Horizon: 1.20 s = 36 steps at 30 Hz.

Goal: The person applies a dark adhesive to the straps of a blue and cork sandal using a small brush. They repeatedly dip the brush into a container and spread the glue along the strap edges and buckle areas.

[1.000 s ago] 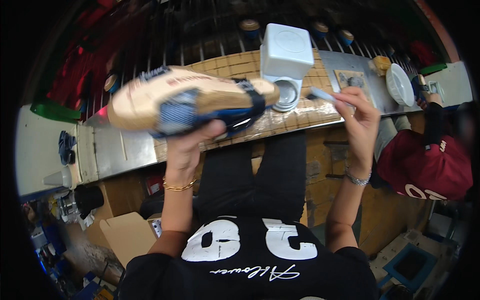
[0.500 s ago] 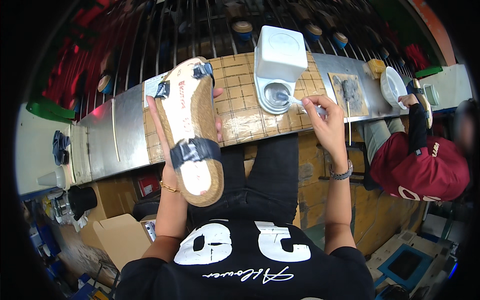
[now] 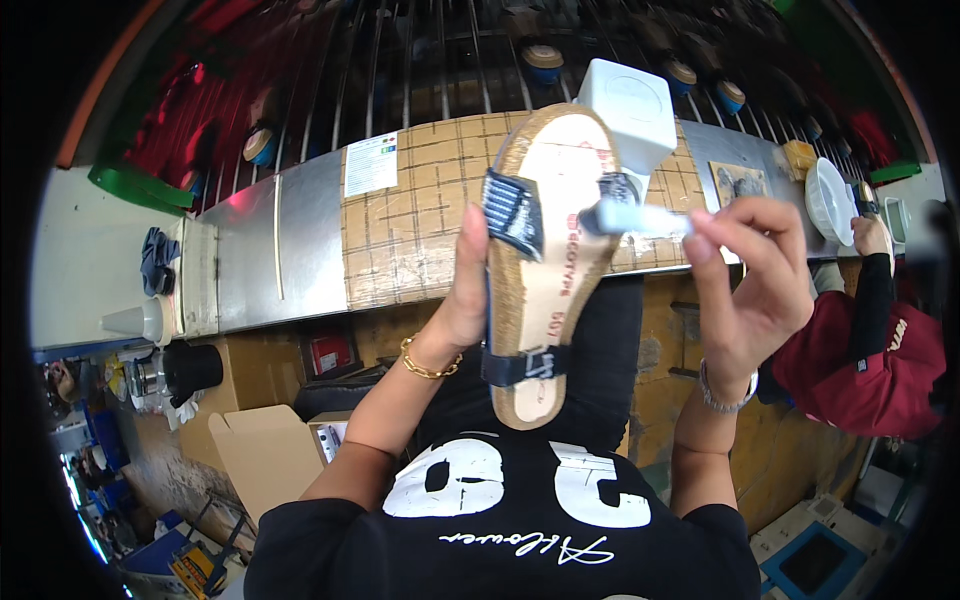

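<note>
My left hand is wrapped around the edge of a sandal, holding it up with its pale face toward me. Cork-coloured material rims that face, and dark straps fold over onto it, shiny patches showing on them. Between thumb and fingers of my right hand is a small brush with a pale handle, blurred by motion. Its dark tip is at the upper right strap end, seemingly touching it. Behind the sandal stands a white square-topped dispenser; its lower dish is hidden.
Brown taped cardboard covers part of the metal bench, with a thin stick to its left. Metal rails run behind, carrying several shoe forms. At right, a co-worker in a maroon shirt sits near a white bowl.
The brush has left the dispenser's dish and come to the sandal's strap. The sandal has moved right and up, and its tilt has changed. My view has shifted left.
</note>
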{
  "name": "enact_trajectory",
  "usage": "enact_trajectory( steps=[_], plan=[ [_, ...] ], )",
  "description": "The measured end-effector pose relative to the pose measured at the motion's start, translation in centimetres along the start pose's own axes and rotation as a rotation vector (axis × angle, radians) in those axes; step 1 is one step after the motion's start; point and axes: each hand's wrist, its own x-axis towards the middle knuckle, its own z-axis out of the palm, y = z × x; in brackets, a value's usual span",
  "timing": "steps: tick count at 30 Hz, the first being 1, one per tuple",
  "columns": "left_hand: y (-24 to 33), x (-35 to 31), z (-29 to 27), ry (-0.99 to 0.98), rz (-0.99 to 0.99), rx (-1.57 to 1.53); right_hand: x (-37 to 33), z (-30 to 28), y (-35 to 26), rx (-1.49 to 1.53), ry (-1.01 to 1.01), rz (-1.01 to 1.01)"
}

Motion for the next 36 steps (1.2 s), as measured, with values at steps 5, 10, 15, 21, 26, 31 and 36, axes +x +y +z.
enact_trajectory(
  steps=[5, 10, 15, 21, 26, 31, 36],
  plan=[
    [0.7, -0.3, 1.2, -0.005, 0.074, 0.089, -0.2, 0.9, -1.5, 0.055, -0.065, 0.027],
    [1.3, -0.4, 1.8, 0.012, 0.121, 0.227, 0.9, 0.9, -1.9, -0.046, 0.008, -0.055],
    [1.8, -0.6, 2.0, 0.036, 0.150, 0.275, 1.3, 0.9, -2.6, -0.056, 0.016, -0.065],
    [1.6, -0.6, 2.2, 0.049, 0.171, 0.283, 1.7, 0.0, -2.7, -0.088, -0.035, -0.120],
    [1.6, -0.9, 2.0, 0.044, 0.176, 0.292, 1.9, -0.6, -2.6, -0.100, -0.088, -0.210],
    [2.5, -0.9, 2.2, 0.030, 0.164, 0.280, 2.5, -1.2, -2.3, -0.097, -0.150, -0.277],
    [2.9, -1.2, 2.4, 0.025, 0.157, 0.279, 3.1, -1.5, -2.2, -0.047, -0.233, -0.247]
  ],
)
